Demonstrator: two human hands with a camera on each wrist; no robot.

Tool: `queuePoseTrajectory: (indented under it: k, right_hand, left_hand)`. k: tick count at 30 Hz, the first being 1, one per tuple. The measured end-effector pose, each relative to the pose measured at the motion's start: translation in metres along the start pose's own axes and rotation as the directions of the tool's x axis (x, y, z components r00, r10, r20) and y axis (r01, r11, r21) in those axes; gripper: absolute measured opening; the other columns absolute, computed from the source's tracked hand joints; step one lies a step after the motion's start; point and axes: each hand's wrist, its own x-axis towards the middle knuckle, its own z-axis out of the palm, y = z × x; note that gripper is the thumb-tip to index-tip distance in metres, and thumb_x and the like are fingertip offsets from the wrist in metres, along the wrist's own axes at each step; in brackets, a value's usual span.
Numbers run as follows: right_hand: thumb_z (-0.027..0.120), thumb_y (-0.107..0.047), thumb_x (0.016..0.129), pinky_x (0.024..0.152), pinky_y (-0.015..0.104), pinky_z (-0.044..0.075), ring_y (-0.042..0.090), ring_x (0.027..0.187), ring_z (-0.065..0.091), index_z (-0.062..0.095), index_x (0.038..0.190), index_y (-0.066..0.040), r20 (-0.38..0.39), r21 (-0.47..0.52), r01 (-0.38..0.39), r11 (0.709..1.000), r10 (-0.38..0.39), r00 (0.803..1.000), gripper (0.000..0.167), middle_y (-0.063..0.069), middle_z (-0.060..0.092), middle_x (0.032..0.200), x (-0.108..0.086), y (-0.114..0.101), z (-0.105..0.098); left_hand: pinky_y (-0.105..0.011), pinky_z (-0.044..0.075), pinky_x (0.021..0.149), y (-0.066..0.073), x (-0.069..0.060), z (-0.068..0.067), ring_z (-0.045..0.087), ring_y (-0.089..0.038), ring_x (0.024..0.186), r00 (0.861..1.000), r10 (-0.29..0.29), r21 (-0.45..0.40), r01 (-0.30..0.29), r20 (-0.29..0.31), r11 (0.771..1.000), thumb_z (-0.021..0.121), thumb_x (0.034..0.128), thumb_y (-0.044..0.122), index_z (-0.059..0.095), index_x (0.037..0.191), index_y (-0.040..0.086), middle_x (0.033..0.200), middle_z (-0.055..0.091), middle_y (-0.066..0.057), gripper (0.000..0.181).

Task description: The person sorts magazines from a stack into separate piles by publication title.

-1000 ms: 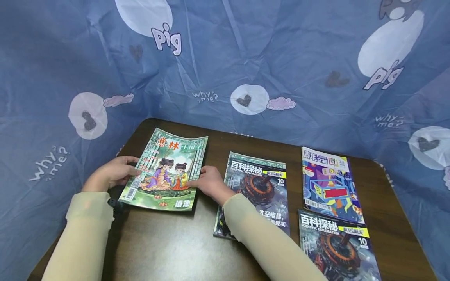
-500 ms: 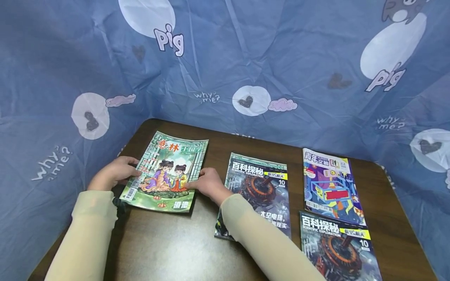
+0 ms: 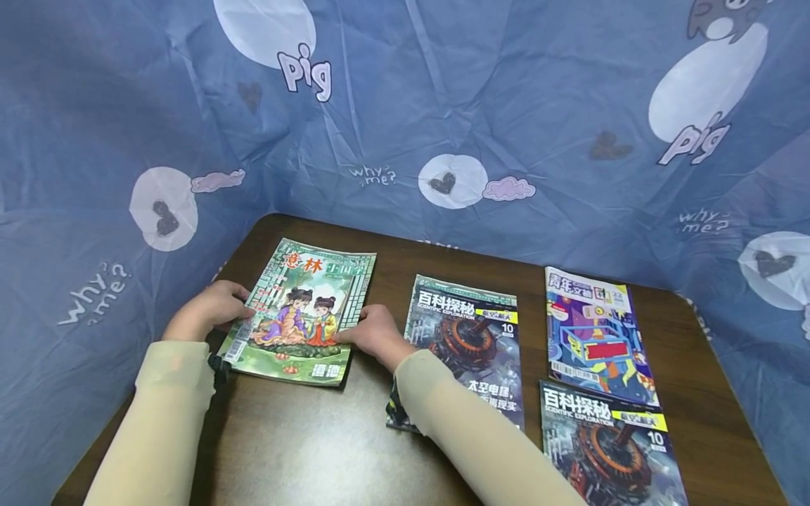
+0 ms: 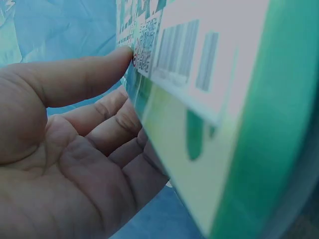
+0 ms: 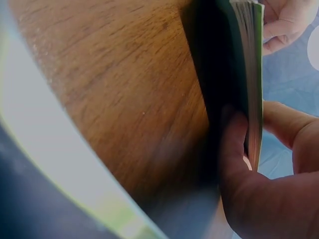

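A green magazine (image 3: 297, 316) with two cartoon figures is at the left of the table. My left hand (image 3: 211, 309) pinches its left edge, and my right hand (image 3: 380, 332) pinches its right edge. In the left wrist view the thumb of my left hand (image 4: 75, 129) lies on the cover beside the barcode, with the fingers behind. The right wrist view shows the magazine's page edges (image 5: 254, 89) between the thumb and fingers of my right hand (image 5: 269, 184).
A dark "10" magazine (image 3: 465, 344) lies on top of a green-edged one, partly under my right forearm. Farther right lie a purple magazine (image 3: 595, 330) and another dark one (image 3: 610, 450). Blue patterned cloth (image 3: 392, 91) stands behind the brown table (image 3: 285, 436).
The green magazine has come down slightly toward the table, with both hands still gripping its sides. The head view has shifted a little.
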Motion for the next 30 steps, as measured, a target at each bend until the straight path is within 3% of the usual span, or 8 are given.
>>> queuePoseTrajectory:
  k: [4, 9, 12, 16, 23, 27, 30]
  right_hand:
    - [0.094, -0.035, 0.072, 0.088, 0.040, 0.054, 0.028, 0.105, 0.060, 0.063, 0.119, 0.004, -0.012, -0.021, 0.013, 1.000, -0.013, 1.000, 0.068, 0.014, 0.062, 0.118, 0.001, 0.002, 0.001]
    - [0.095, -0.036, 0.070, 0.074, 0.035, 0.053, 0.020, 0.085, 0.055, 0.063, 0.096, 0.000, -0.007, -0.051, 0.030, 0.998, -0.031, 1.000, 0.054, 0.006, 0.059, 0.096, -0.001, 0.003, -0.002]
    - [0.094, -0.036, 0.071, 0.074, 0.034, 0.053, 0.018, 0.087, 0.057, 0.068, 0.098, -0.002, 0.008, -0.063, 0.031, 0.998, -0.030, 1.000, 0.051, 0.005, 0.062, 0.101, -0.004, 0.003, -0.007]
    - [0.093, -0.035, 0.073, 0.081, 0.034, 0.055, 0.021, 0.100, 0.062, 0.073, 0.110, -0.003, 0.016, -0.090, 0.042, 0.995, -0.040, 0.999, 0.053, 0.007, 0.067, 0.114, -0.008, 0.002, -0.015]
    - [0.085, -0.027, 0.083, 0.082, 0.037, 0.055, 0.023, 0.101, 0.062, 0.072, 0.110, -0.004, 0.018, -0.070, 0.049, 0.996, -0.048, 0.999, 0.038, 0.007, 0.065, 0.114, -0.010, 0.002, -0.022]
    - [0.080, -0.025, 0.085, 0.080, 0.037, 0.055, 0.020, 0.091, 0.065, 0.069, 0.114, -0.002, 0.002, -0.008, 0.076, 0.997, -0.076, 0.997, 0.038, 0.004, 0.070, 0.101, -0.011, 0.003, -0.025]
    - [0.077, -0.021, 0.089, 0.078, 0.037, 0.056, 0.018, 0.083, 0.068, 0.067, 0.119, 0.001, 0.005, 0.063, 0.108, 0.992, -0.109, 0.994, 0.040, 0.003, 0.073, 0.091, -0.014, 0.004, -0.032]
  left_hand:
    - [-0.043, 0.057, 0.071, -0.002, -0.001, -0.001, 0.063, -0.030, 0.084, 1.000, -0.003, 0.018, 0.003, -0.014, 1.000, 0.066, 0.0912, -0.001, 0.052, 0.120, -0.022, 0.102, 0.059, -0.027, 0.038]
    - [-0.039, 0.057, 0.066, -0.006, -0.003, -0.003, 0.061, -0.024, 0.074, 1.000, -0.006, -0.023, 0.005, -0.019, 1.000, 0.065, 0.0912, -0.002, 0.051, 0.122, -0.023, 0.095, 0.060, -0.023, 0.039]
    - [-0.035, 0.056, 0.062, -0.008, -0.003, -0.005, 0.059, -0.019, 0.066, 1.000, 0.000, -0.038, -0.001, -0.009, 0.999, 0.064, 0.0919, -0.003, 0.052, 0.118, -0.024, 0.085, 0.061, -0.016, 0.036]
    - [-0.032, 0.056, 0.060, -0.006, -0.004, -0.006, 0.057, -0.017, 0.063, 1.000, 0.014, -0.038, -0.014, -0.009, 0.999, 0.058, 0.0943, -0.003, 0.054, 0.115, -0.025, 0.084, 0.061, -0.014, 0.030]
    - [-0.037, 0.056, 0.063, 0.016, -0.004, 0.003, 0.061, -0.020, 0.068, 0.996, 0.081, -0.027, -0.082, -0.045, 0.996, 0.055, 0.0998, 0.005, 0.059, 0.116, -0.022, 0.088, 0.063, -0.018, 0.031]
    - [-0.040, 0.056, 0.067, 0.031, -0.010, 0.010, 0.062, -0.021, 0.070, 0.991, 0.125, -0.062, -0.128, -0.053, 0.990, 0.056, 0.1024, 0.011, 0.058, 0.119, -0.019, 0.089, 0.063, -0.020, 0.034]
    - [-0.041, 0.056, 0.072, 0.044, -0.017, 0.016, 0.064, -0.022, 0.073, 0.984, 0.169, -0.074, -0.173, -0.057, 0.982, 0.057, 0.1030, 0.013, 0.057, 0.123, -0.019, 0.099, 0.064, -0.025, 0.037]
